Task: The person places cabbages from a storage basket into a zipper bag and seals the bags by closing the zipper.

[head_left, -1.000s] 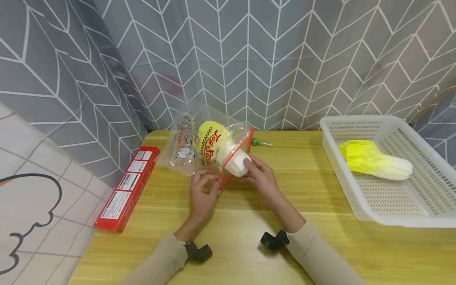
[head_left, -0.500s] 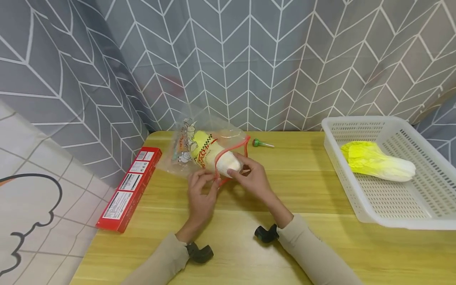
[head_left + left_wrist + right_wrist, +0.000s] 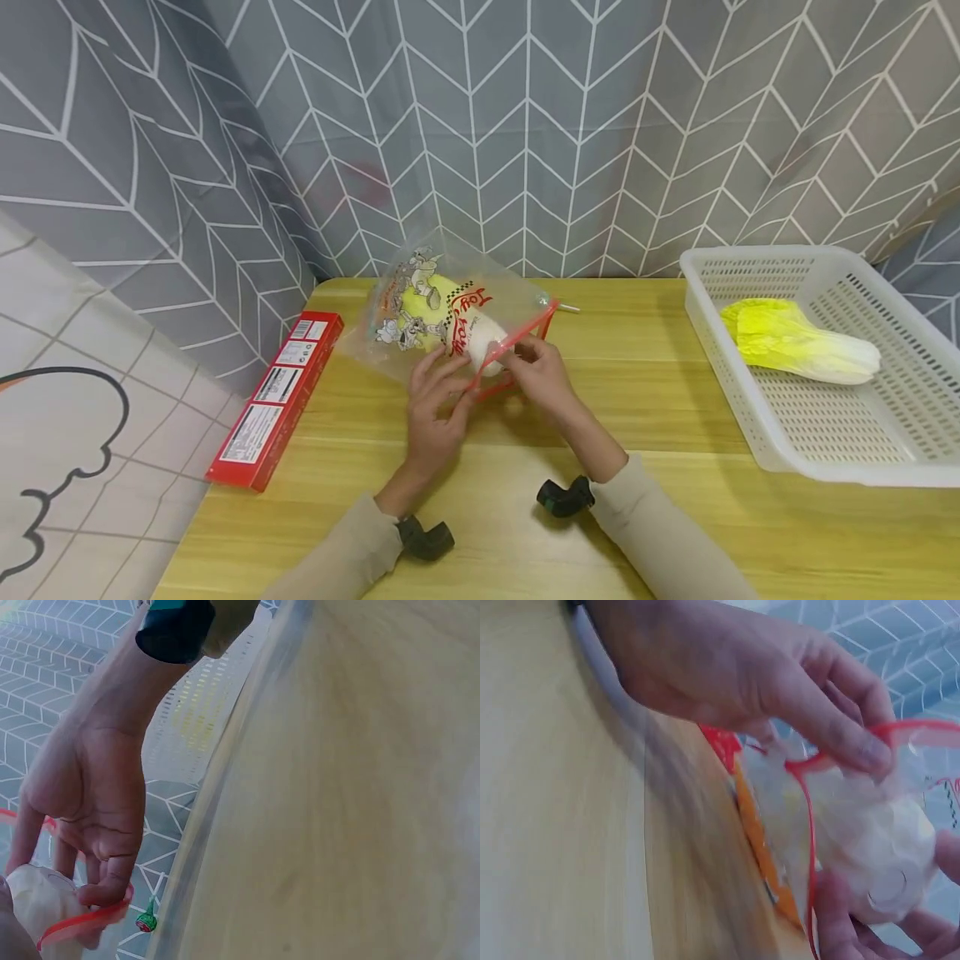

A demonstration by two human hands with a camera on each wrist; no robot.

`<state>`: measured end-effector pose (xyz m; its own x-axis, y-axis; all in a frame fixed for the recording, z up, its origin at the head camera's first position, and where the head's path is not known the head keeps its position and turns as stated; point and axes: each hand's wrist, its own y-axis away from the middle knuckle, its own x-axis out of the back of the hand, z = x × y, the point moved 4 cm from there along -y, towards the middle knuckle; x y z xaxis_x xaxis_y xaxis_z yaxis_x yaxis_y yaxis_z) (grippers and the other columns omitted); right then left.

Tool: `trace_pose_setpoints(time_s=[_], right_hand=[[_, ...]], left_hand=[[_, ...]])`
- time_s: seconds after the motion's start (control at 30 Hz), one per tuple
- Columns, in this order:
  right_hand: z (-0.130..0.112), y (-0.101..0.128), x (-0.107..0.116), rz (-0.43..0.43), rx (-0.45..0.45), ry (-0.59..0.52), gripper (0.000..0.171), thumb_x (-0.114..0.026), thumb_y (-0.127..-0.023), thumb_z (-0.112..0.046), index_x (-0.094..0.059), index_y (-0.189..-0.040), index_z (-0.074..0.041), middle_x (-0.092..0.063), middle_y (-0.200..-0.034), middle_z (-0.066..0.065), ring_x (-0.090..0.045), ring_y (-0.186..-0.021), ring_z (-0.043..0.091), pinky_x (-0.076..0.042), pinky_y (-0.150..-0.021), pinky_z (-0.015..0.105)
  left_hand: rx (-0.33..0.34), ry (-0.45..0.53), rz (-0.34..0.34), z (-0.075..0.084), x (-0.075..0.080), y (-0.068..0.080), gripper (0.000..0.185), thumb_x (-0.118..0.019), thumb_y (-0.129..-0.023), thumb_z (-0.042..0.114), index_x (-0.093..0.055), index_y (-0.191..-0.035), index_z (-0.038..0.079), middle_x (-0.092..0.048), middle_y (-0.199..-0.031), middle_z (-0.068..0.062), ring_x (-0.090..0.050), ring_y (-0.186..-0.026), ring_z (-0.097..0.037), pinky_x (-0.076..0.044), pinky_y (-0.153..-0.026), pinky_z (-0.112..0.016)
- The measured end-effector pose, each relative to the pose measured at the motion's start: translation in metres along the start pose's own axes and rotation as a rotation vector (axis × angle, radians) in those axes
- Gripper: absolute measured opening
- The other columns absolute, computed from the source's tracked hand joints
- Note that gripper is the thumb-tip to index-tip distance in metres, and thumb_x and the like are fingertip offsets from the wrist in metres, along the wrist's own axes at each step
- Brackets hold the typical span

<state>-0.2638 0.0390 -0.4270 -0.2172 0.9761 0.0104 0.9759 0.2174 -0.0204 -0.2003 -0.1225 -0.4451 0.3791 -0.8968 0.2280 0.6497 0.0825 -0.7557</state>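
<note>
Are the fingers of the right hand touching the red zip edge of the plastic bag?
Touching. The left wrist view shows the right hand with fingertips curled over the red zip edge of the bag.

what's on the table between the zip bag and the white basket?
Mostly bare wood in the head view. Only a small green lollipop lies by the zip bag, well short of the white basket.

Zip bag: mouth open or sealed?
Open. The zip bag has its red rim spread in a loop around the cabbage; both hands pinch it.
</note>
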Motion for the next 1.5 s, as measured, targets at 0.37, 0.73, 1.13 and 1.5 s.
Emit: trace_pose_setpoints(time_s=[0.37, 0.73, 1.13, 1.5], right_hand=[[0.012, 0.003, -0.007, -0.029, 0.205, 0.231, 0.034, -0.082, -0.084, -0.01, -0.073, -0.117, -0.004, -0.072, -0.103, 0.017, -0.068, -0.079, 0.015, -0.058, -0.066, 0.024], [0.01, 0.015, -0.013, 0.137, 0.448, 0.144, 0.043, -0.085, -0.081, -0.007, -0.073, -0.121, -0.002, -0.076, -0.108, 0.019, -0.07, -0.077, 0.023, -0.058, -0.064, 0.025], [0.021, 0.015, -0.018, 0.095, 0.347, 0.072, 0.045, -0.079, -0.085, 0.001, -0.069, -0.128, -0.002, -0.072, -0.121, 0.021, -0.07, -0.081, 0.016, -0.059, -0.066, 0.023], [0.029, 0.017, -0.019, 0.017, 0.253, -0.007, 0.052, -0.073, -0.088, 0.006, -0.061, -0.137, -0.001, -0.069, -0.123, 0.027, -0.069, -0.085, 0.019, -0.058, -0.058, 0.025]], left_hand=[[0.125, -0.002, 0.05, -0.002, 0.004, 0.0, 0.004, -0.078, -0.088, 0.008, -0.075, -0.09, 0.007, -0.075, -0.122, -0.01, -0.047, -0.141, -0.034, -0.015, -0.123, -0.06], [0.151, 0.008, 0.065, -0.003, 0.004, 0.001, 0.01, -0.078, -0.088, 0.007, -0.077, -0.097, 0.009, -0.072, -0.128, -0.009, -0.04, -0.147, -0.031, -0.015, -0.123, -0.057], [0.146, 0.005, 0.06, -0.003, 0.005, -0.001, 0.006, -0.08, -0.086, 0.007, -0.076, -0.091, 0.008, -0.071, -0.131, -0.011, -0.037, -0.149, -0.033, -0.017, -0.124, -0.058], [0.142, -0.015, 0.045, -0.003, 0.002, 0.001, 0.006, -0.081, -0.086, 0.009, -0.078, -0.091, 0.008, -0.071, -0.131, -0.01, -0.037, -0.149, -0.035, -0.015, -0.123, -0.06]])
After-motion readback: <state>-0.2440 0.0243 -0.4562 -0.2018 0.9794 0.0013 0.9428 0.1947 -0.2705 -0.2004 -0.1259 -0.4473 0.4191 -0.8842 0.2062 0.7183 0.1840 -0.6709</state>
